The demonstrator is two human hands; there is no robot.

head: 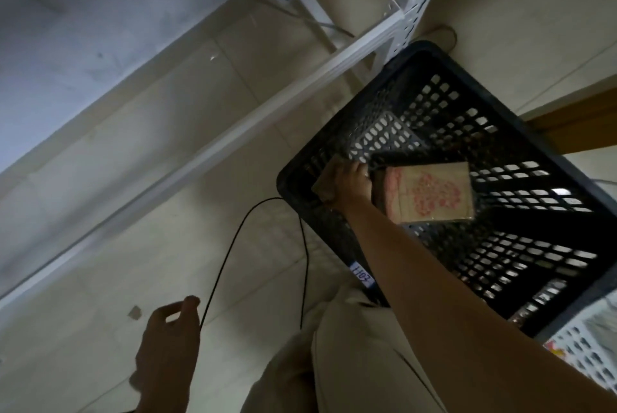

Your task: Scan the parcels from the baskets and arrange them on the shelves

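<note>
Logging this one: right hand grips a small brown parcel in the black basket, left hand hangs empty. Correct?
Not quite. The head view shows the left hand pinching a thin black cable, not empty. The right hand does grip a small brown parcel in the black basket.

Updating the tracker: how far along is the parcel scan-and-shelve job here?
Done: unclear; the black basket shows mostly bare perforated floor, so it looks largely emptied. In hand: the right hand grips a small brown parcel at the basket's corner; the left hand curls beside a thin black cable, hold unclear. Left: the pink-printed parcel lying in the basket, then scanning and shelving both.
</note>
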